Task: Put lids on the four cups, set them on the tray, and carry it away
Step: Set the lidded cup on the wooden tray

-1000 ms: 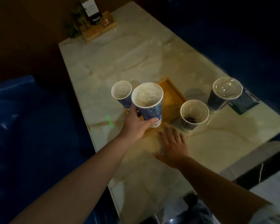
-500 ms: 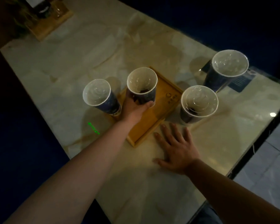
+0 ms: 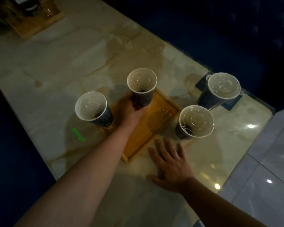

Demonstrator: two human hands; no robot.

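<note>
A small wooden tray [image 3: 161,118] lies on the marble table. My left hand [image 3: 131,112] grips a dark blue lidded cup [image 3: 142,89] at the tray's far end. A second lidded cup [image 3: 93,108] stands at the tray's left corner. A third lidded cup [image 3: 194,122] stands on the table just right of the tray. The fourth lidded cup [image 3: 220,90] stands further right, on a dark card. My right hand [image 3: 169,161] rests flat on the table, fingers spread, beside the tray's near right edge.
The marble table [image 3: 72,66] runs away to the far left, where a wooden stand [image 3: 34,25] holds a plant and dark items. The table's right edge [image 3: 246,161] borders a tiled floor. A green light mark [image 3: 78,134] lies left of the tray.
My left hand has carried the gripped cup from above the tray's near end down to its far end. The view has shifted closer. My right hand stays flat on the table.
</note>
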